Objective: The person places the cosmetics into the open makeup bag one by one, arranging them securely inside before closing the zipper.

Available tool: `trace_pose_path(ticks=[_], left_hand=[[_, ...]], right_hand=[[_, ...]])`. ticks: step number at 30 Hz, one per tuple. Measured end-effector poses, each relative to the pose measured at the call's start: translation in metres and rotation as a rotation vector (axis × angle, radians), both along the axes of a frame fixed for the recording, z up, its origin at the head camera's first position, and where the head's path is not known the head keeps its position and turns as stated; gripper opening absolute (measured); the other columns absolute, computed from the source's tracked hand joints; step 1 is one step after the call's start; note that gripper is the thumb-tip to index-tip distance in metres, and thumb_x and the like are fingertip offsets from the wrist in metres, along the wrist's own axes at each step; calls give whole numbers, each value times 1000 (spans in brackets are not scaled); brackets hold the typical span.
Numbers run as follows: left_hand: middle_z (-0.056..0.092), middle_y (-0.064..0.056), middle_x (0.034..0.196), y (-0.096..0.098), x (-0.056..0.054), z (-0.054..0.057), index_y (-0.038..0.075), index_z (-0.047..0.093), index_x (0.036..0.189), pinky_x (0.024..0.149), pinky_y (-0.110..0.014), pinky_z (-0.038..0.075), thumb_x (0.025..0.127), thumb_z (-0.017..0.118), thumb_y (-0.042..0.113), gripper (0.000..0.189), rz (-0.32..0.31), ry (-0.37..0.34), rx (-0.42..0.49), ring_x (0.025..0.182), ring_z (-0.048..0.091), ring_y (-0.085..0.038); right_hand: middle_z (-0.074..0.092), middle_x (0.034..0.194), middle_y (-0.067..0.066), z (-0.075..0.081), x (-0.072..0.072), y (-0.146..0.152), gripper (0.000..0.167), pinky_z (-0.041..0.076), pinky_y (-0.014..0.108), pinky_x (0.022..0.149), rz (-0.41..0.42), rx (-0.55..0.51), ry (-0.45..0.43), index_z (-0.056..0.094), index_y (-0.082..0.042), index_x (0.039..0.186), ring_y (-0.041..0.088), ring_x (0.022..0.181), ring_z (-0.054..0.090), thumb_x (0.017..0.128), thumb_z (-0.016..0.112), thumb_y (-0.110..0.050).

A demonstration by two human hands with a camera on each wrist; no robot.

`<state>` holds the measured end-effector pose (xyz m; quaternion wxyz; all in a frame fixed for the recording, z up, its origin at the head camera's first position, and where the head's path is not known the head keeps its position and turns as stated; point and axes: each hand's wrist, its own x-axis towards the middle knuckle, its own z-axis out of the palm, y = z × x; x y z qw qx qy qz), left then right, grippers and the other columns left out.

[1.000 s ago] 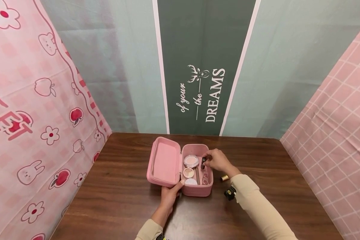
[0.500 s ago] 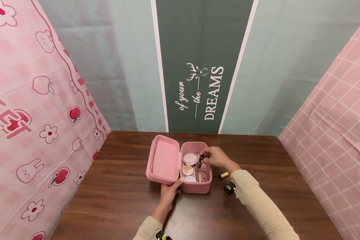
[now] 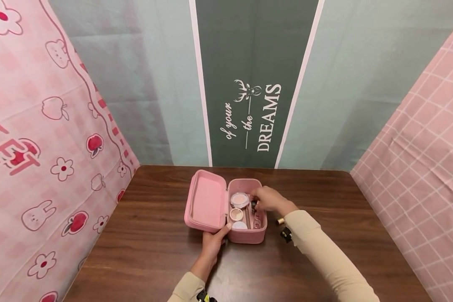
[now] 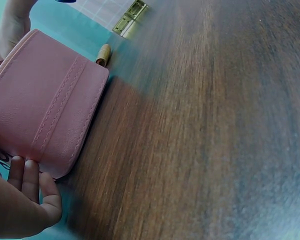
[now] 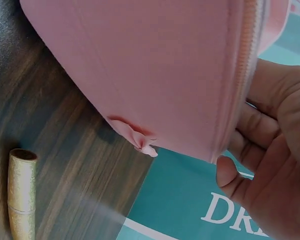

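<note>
A pink makeup case (image 3: 245, 238) stands unzipped on the table, its lid (image 3: 207, 201) folded out to the left. My left hand (image 3: 212, 245) holds the case at its near left corner by the hinge, thumb at the rim; the left wrist view shows its fingertips against the outer wall. My right hand (image 3: 269, 199) reaches over the right wall and pinches a small dark tube (image 3: 253, 205) inside the case; the wall hides its fingertips in the right wrist view. A round compact (image 3: 239, 200), a smaller round pan (image 3: 235, 214) and a white round item (image 3: 239, 225) line the case's left side.
A gold lipstick-like tube (image 5: 22, 195) lies on the wooden table (image 3: 147, 251) just right of the case, partly behind my right sleeve in the head view. Inside the case are also a slim brown stick (image 3: 248, 218) and a clear pink item (image 3: 257, 222). Fabric walls enclose the table.
The dark tube was lifted and tilted over the case half a second ago; now it sits lower, against the right side, with my right hand lower too. My left hand has stayed in place.
</note>
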<state>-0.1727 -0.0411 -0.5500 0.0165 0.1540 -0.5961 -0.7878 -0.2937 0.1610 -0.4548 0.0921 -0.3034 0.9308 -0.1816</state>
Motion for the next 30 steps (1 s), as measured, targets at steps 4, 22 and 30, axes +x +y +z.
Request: trace_pose_path(ticks=[4, 22, 30], left_hand=[[61, -5, 99, 0, 2, 7, -3, 53, 112, 71, -44, 45, 77, 76, 15, 45, -10, -5, 12, 80, 56, -13], [64, -4, 94, 2, 14, 36, -5, 56, 108, 71, -43, 44, 79, 73, 11, 37, -9, 24, -8, 77, 56, -11], [63, -3, 94, 2, 14, 36, -4, 56, 108, 71, -43, 44, 79, 73, 11, 36, -4, 19, -5, 77, 56, -11]], right_hand=[[55, 68, -1, -5, -1, 0, 20, 40, 30, 56, 15, 46, 43, 64, -16, 77, 14, 62, 47, 71, 71, 2], [59, 74, 0, -11, -3, 1, 23, 43, 29, 59, 43, -8, 27, 66, -9, 85, 14, 65, 49, 68, 70, 6], [64, 87, 3, -13, 2, 6, 27, 46, 33, 68, 23, -136, 36, 65, -8, 90, 19, 76, 56, 67, 70, 4]])
